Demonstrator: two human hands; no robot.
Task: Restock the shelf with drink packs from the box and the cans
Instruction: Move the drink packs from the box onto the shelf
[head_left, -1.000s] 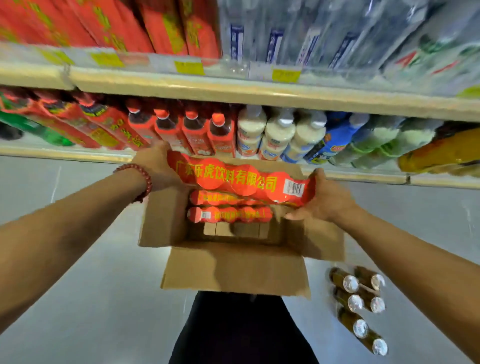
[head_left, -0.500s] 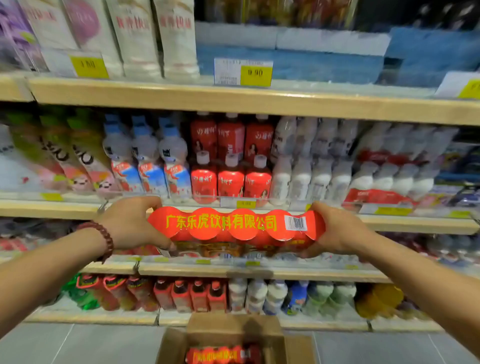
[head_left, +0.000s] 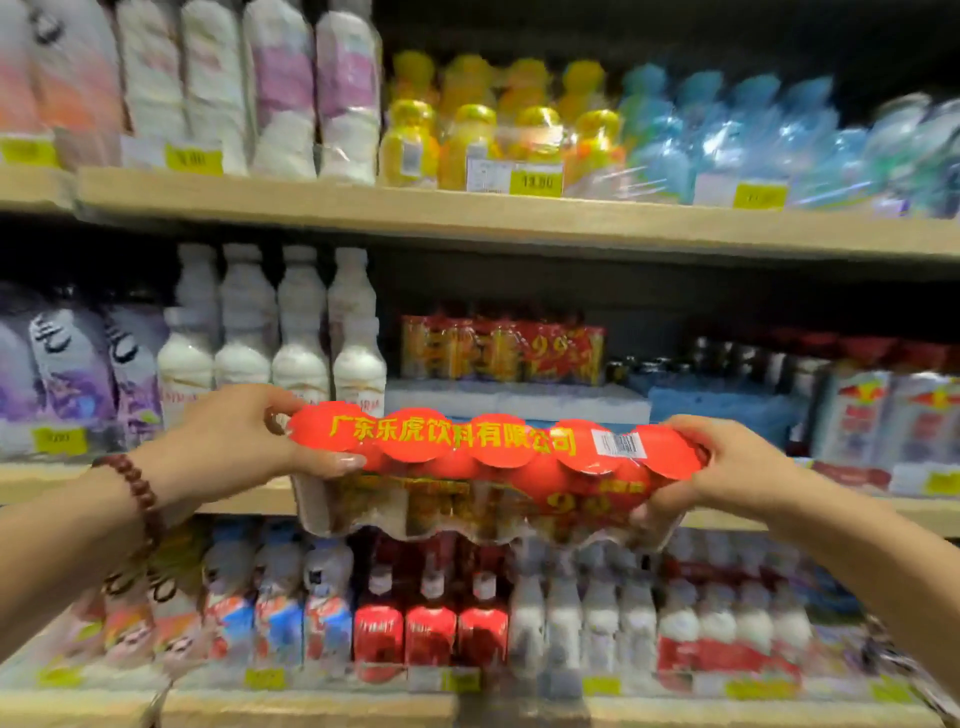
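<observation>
Between the two hands: a drink pack (head_left: 493, 467), a shrink-wrapped row of red-topped bottles, is held level in the air in front of the middle shelf (head_left: 249, 501) and touches no shelf.
Left hand (head_left: 234, 441): grips the pack's left end, with the thumb lying along the front under the red tops and the fingers curled over the far side.
Right hand (head_left: 727, 467): wraps the right end, with fingers tucked under the plastic.
Step in hand: judged to be carrying the pack up to its place, probably by the matching red pack (head_left: 501, 348) that stands further back on that shelf.
Doing it well: both ends need support, since the wrap sags underneath. The pack should go in long side first and level, with the bottle bases set down flat. It should be pushed back before either grip is let go.
Room: a dark gap lies above and to the right of the matching red pack, under the upper shelf board (head_left: 467, 218). Its depth cannot be told.
In the way: white bottles (head_left: 301, 338) stand just left of the spot and dark cans (head_left: 727, 358) to its right. The pale cartons (head_left: 514, 405) under the matching pack make a raised step to clear.
Further out: yellow bottles (head_left: 467, 140) stand on the upper shelf and red bottles (head_left: 431, 623) on the shelf below. A bead bracelet (head_left: 135, 488) is on the left wrist.
Box: not in view.
</observation>
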